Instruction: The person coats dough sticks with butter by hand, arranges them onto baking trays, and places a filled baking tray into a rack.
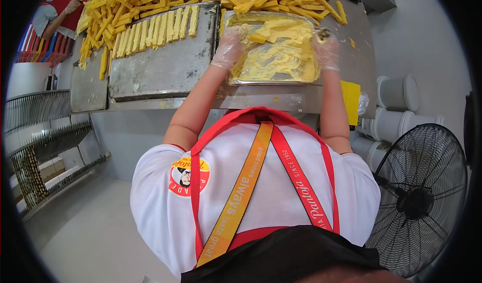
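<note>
A metal tray [273,82] smeared with pale yellow cream [281,47] lies on the steel table. At its left edge is my left hand [231,47], in a clear plastic glove, its fingers in the cream beside a yellow stick [257,38]; what they hold is hidden. My gloved right hand [326,49] is at the tray's right edge, blurred, with something dark and cream-covered at its fingertips. Left of the cream tray, a flat baking tray [160,77] bears a row of cream-coated sticks [155,31].
Yellow sticks [140,7] are heaped along the back of the table [356,72]. A co-worker's gloved hand [73,5] shows at the upper left. Wire racks [50,142] stand at the left; white buckets [396,92] and a black fan [416,197] are at the right.
</note>
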The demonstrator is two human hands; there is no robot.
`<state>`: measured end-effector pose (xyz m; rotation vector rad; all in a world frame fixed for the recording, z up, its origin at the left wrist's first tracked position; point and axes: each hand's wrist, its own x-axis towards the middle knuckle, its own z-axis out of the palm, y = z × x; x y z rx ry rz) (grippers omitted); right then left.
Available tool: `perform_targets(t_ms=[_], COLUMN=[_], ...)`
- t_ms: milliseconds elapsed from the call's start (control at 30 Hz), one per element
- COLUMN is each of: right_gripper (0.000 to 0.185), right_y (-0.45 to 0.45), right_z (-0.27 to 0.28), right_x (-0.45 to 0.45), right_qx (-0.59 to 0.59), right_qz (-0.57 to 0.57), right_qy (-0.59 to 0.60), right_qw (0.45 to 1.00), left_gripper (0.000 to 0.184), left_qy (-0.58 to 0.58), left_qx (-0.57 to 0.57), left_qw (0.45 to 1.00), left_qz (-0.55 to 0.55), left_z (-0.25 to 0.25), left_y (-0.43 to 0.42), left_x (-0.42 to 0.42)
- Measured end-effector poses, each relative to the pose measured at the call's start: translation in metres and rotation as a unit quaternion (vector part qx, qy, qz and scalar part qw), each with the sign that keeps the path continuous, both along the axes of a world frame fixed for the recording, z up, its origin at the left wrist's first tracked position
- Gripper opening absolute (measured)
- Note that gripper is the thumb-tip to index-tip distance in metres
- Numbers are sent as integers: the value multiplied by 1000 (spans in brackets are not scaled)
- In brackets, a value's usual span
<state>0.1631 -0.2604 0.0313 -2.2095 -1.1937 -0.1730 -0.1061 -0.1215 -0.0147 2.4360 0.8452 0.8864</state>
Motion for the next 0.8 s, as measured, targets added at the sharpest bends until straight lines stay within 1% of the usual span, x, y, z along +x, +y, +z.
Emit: perform_targets(t_ms=[33,100,133,167,200,233,300,333,400,433,467,533,567,600,633,667,700,733,767,800], right_gripper=[18,18,16,14,12,10,8,16,15,14,19,20,21,22,22,22,23,24,25,25], right_y=[4,22,28,35,40,41,37,31,26,27,25,26,27,30,35,41,43,45,45,42], right_z=[-9,-42,-50,-53,-55,-57,-39,-14,-16,-16,-11,-10,-12,-18,-32,-54,-62,-70,-71,-63], right_x=[-6,-15,-19,-24,-28,-30,-42,-59,-73,-76,-76,-61,-51,-43,-27,-6,0,6,7,-1], right_qx=[25,74,119,162,200,195,181,154,166,172,171,175,176,216,176,134,116,98,106,138], right_qz=[28,84,98,111,121,150,206,228,281,310,289,267,253,232,216,196,187,176,179,190], right_qy=[-33,-100,77,250,416,377,295,218,325,374,481,582,629,616,519,411,358,305,315,373], right_qw=[999,989,985,948,879,893,915,936,888,857,810,748,714,721,808,880,907,931,926,898], left_gripper=[20,24,25,28,31,34,40,44,48,50,52,53,52,51,49,47,45,43,41,39], left_qy=[24,63,83,57,31,5,-27,-44,-111,-110,-110,-37,-30,-24,-19,-17,-15,-14,-22,-30], left_qx=[5,22,30,28,26,24,-1,-14,-112,-122,-132,-85,-56,-26,4,-7,-16,-26,-27,-29], left_qw=[1000,997,995,997,998,999,999,998,985,985,984,995,998,999,1000,1000,1000,1000,999,999], left_qz=[2,-32,-48,-46,-43,-40,-43,-45,-64,-60,-57,-30,-23,-16,-9,-3,3,10,17,23], left_z=[-5,1,4,5,7,8,11,12,-15,-27,-22,-15,-16,-18,-19,-16,-11,-7,-6,-7], left_y=[-1,-2,-3,-4,-5,-7,-9,-11,-2,4,5,-1,-3,-4,-4,-5,-6,-7,-8,-9], left_x=[4,10,12,14,15,17,21,23,30,29,29,21,19,17,17,16,16,16,16,15])
